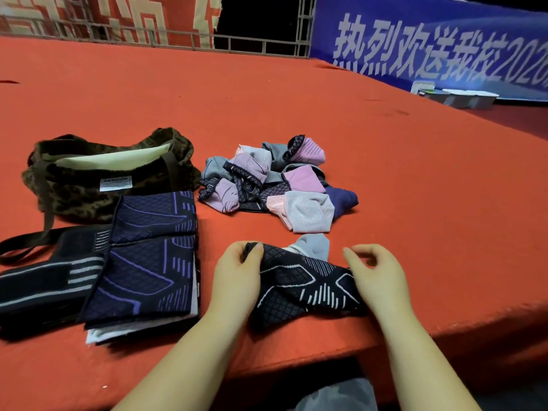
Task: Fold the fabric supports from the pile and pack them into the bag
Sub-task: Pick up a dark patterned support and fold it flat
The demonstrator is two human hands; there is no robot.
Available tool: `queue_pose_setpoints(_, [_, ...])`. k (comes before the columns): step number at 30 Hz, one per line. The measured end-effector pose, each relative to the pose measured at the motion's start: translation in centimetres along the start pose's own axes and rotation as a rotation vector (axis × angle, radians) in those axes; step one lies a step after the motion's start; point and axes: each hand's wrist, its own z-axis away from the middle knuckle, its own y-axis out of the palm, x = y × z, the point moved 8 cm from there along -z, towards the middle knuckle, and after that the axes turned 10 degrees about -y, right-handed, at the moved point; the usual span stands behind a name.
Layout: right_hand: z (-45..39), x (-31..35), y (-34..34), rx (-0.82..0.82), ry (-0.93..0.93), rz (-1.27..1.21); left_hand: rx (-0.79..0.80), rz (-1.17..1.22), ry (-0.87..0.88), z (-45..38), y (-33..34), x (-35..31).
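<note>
red-covered table (pixel 267 93) carries everything. bag (pixel 98 173) sits far left, mouth open, pale lining showing, soft-sided so it'll probably sag when loaded. just in front of it, touching its near side, a stack of folded supports (pixel 148 262), dark navy with purple lines, lying flat. pile (pixel 272 179) of unfolded ones mid-table, pink, grey and navy, loosely tangled, well apart from the hands. current piece: black support (pixel 305 286) with white line pattern, at the near edge between both hands, a grey piece (pixel 314 246) poking out behind it. left hand (pixel 237 280) pinches the support's top-left corner, thumb over the edge. right hand (pixel 376 277) rests on the right end, fingers loosely curled, gripping nothing as far as i can see. judgement: stretchy knit, light, limp, won't hold a crease alone. grab corners or hems, flatten with the palm, and carry the fold pinched so it doesn't spring open.
</note>
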Motion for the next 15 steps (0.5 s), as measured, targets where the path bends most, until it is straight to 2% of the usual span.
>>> queue_pose_setpoints(3, [-1.1, 1.0, 3.2, 0.185, 0.035, 0.149, -0.027, 0.014, -0.048, -0.3, 0.0, 0.6])
queue_pose_setpoints(5, [-1.6, 1.9, 4.5, 0.233, 0.031, 0.151, -0.045, 0.021, -0.056, -0.5, -0.1, 0.8])
queue_pose_setpoints(7, [-2.4, 3.7, 4.4, 0.158, -0.055, 0.090, -0.067, 0.030, -0.027, -0.8, -0.3, 0.5])
queue_pose_setpoints(10, [-4.3, 5.0, 1.8, -0.068, -0.104, 0.034, -0.118, 0.047, 0.018, -1.3, -0.7, -0.4])
queue_pose_setpoints(13, [-6.2, 2.5, -1.0, -0.203, 0.045, 0.053, -0.164, 0.087, 0.001, -2.2, -0.8, -0.7])
queue_pose_setpoints(15, [-6.7, 0.1, -1.4, -0.161, 0.144, 0.116, -0.174, 0.127, -0.039, -2.6, -0.5, -0.5])
